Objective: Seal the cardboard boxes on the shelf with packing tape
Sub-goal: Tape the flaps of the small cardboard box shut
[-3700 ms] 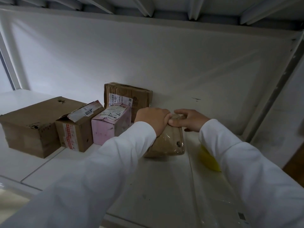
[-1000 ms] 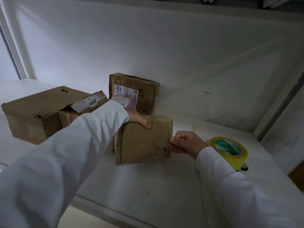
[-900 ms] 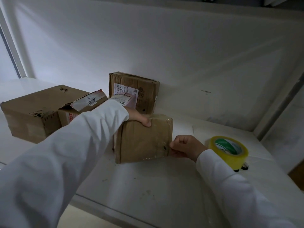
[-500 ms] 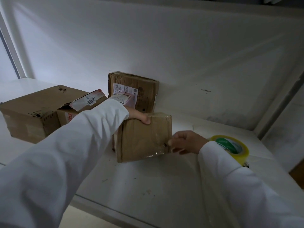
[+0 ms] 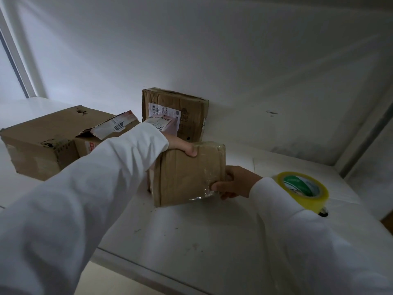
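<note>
A small brown cardboard box point(image 5: 187, 175) stands on edge on the white shelf point(image 5: 208, 228), with clear tape shining on its right side. My left hand point(image 5: 182, 145) grips its top edge, thumb over the front face. My right hand point(image 5: 232, 182) holds the lower right edge, thumb on the front and fingers behind. A yellow roll of packing tape point(image 5: 304, 190) lies on the shelf just right of my right wrist.
Behind the held box, a labelled brown box point(image 5: 180, 111) leans on the back wall beside a pink box point(image 5: 168, 124). At left sit a large brown box point(image 5: 44, 139) and a torn-flap box point(image 5: 106, 133). The shelf's front edge point(image 5: 153, 273) runs below.
The box was lying flat under both hands; it now stands on edge. In the last second my right hand opened from a fist beside it and took hold of its lower right edge.
</note>
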